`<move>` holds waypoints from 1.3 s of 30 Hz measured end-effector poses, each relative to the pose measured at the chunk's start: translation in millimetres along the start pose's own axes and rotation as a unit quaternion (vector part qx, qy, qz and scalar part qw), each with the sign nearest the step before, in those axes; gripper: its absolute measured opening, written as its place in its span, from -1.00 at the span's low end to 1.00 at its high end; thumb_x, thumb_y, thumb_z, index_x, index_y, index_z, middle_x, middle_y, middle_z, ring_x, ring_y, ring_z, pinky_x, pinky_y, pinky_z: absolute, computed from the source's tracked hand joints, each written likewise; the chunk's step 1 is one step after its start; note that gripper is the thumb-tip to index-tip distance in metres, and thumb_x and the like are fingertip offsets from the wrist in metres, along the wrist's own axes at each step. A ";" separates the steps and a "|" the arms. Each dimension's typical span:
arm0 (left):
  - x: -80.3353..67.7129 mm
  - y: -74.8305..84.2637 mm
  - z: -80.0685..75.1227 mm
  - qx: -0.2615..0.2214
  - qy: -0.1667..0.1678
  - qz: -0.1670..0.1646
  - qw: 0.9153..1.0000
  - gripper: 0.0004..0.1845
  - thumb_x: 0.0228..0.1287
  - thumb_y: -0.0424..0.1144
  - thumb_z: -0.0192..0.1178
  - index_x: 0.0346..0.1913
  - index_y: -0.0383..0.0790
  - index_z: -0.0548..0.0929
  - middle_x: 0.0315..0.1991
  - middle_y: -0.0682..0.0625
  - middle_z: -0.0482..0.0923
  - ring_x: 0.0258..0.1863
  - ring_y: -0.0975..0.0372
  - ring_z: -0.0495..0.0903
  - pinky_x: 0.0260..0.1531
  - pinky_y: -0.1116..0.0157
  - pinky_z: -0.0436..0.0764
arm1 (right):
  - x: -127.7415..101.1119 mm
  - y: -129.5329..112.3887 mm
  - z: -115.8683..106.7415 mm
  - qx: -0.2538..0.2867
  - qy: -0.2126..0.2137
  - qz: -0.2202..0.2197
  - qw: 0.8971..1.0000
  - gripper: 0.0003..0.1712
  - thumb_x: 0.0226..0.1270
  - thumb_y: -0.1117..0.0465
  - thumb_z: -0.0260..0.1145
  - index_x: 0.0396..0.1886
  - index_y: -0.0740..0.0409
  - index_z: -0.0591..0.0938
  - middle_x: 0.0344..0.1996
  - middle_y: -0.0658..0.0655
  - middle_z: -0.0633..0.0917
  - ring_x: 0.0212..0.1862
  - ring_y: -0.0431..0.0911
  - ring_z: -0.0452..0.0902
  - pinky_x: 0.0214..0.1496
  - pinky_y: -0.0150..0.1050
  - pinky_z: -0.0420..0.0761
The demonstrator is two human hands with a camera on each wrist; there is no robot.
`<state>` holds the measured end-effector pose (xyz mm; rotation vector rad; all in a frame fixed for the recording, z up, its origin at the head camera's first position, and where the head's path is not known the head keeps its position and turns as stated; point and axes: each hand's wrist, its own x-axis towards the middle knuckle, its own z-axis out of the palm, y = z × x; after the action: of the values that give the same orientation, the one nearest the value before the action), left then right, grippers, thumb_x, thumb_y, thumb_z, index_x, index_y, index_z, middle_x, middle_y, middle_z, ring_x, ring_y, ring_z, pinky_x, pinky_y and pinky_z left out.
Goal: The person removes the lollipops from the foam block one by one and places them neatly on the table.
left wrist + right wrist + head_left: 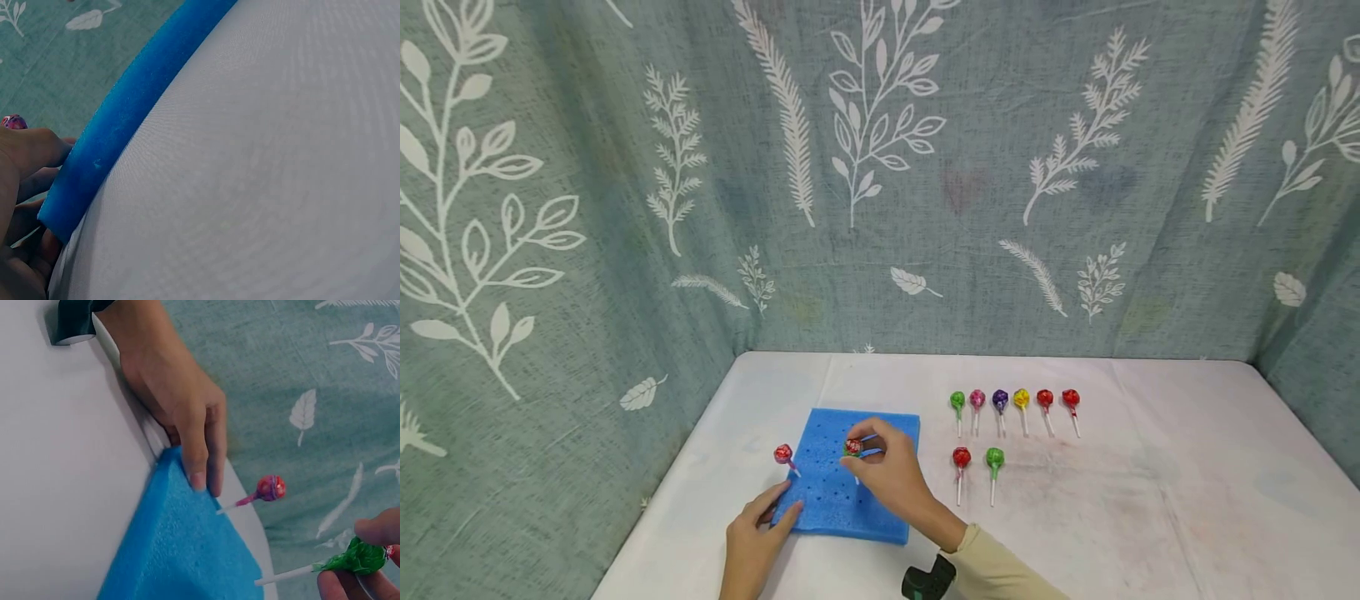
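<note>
A blue foam block [827, 521] with rows of small holes lies flat on the table. My left hand [756, 533] grips its near left corner, thumb and fingers at the edges, as the right wrist view also shows. Between thumb and fingers, my right hand [887, 471] pinches a lollipop [359, 559] by its green and red wrapped head, over the middle of the block. The white stick points down, its tip right at the foam surface. Another lollipop [783, 453], red and pink, stands in the block near its left edge, just beyond the left fingertips.
Right of the block, several lollipops lie in a back row, among them a purple one [1001, 402] and a yellow one [1022, 400]. Closer in lie a red lollipop [961, 458] and a green lollipop [995, 460]. A patterned curtain [925, 275] hangs behind the white table [1112, 517].
</note>
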<state>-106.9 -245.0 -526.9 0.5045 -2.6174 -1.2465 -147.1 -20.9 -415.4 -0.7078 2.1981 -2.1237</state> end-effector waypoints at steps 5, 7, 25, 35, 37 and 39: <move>-1.4 -0.6 -0.7 0.001 0.009 0.010 1.000 -0.48 0.13 0.03 0.35 0.16 -0.03 0.60 0.16 -0.08 0.50 0.08 0.16 0.47 0.04 0.18 0.47 | -2.0 -0.5 -9.4 -0.013 0.011 -0.002 1.000 -0.75 0.16 0.45 0.34 -0.16 0.25 0.58 -0.17 0.28 0.62 -0.13 0.16 0.60 -0.15 -0.19 0.63; -1.3 -0.7 -0.5 0.000 0.009 0.012 1.000 -0.48 0.12 0.05 0.35 0.15 -0.02 0.60 0.16 -0.07 0.51 0.07 0.17 0.47 0.03 0.20 0.48 | -2.7 -0.5 -13.0 -0.015 0.014 0.001 1.000 -0.75 0.16 0.45 0.35 -0.16 0.25 0.58 -0.17 0.28 0.62 -0.13 0.15 0.59 -0.14 -0.19 0.62; 1.5 -2.6 0.1 0.006 -0.002 0.009 1.000 -0.50 0.16 -0.02 0.33 0.18 -0.03 0.58 0.17 -0.07 0.50 0.06 0.17 0.46 0.04 0.15 0.46 | -11.6 0.9 -41.8 -0.046 0.062 0.013 0.997 -0.74 0.14 0.41 0.38 -0.15 0.23 0.59 -0.19 0.23 0.63 -0.15 0.09 0.57 -0.16 -0.19 0.62; 1.7 -3.3 0.2 0.003 0.002 0.012 1.000 -0.51 0.14 -0.03 0.35 0.16 -0.02 0.59 0.16 -0.05 0.51 0.05 0.19 0.47 0.03 0.17 0.47 | -14.8 6.1 -55.1 -0.054 0.094 0.014 0.994 -0.74 0.11 0.42 0.40 -0.19 0.20 0.61 -0.21 0.22 0.64 -0.16 0.09 0.58 -0.20 -0.20 0.62; 1.9 -3.2 0.3 0.002 0.001 0.011 1.000 -0.50 0.14 -0.03 0.35 0.16 -0.02 0.59 0.17 -0.05 0.50 0.07 0.18 0.46 0.04 0.16 0.46 | -15.3 7.3 -57.5 -0.055 0.099 0.017 0.993 -0.74 0.10 0.42 0.41 -0.19 0.20 0.61 -0.22 0.22 0.64 -0.16 0.09 0.58 -0.20 -0.20 0.62; 1.9 -3.1 0.4 0.004 -0.001 0.009 1.000 -0.50 0.15 -0.02 0.34 0.17 -0.02 0.58 0.18 -0.06 0.49 0.09 0.17 0.46 0.05 0.15 0.46 | -15.8 8.2 -59.9 -0.057 0.104 0.020 0.993 -0.75 0.10 0.42 0.41 -0.20 0.21 0.61 -0.22 0.22 0.64 -0.16 0.09 0.58 -0.20 -0.19 0.62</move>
<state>-108.1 -247.3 -529.5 0.4791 -2.6226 -1.2328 -154.0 40.7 -422.9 -0.4591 2.4301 -2.1571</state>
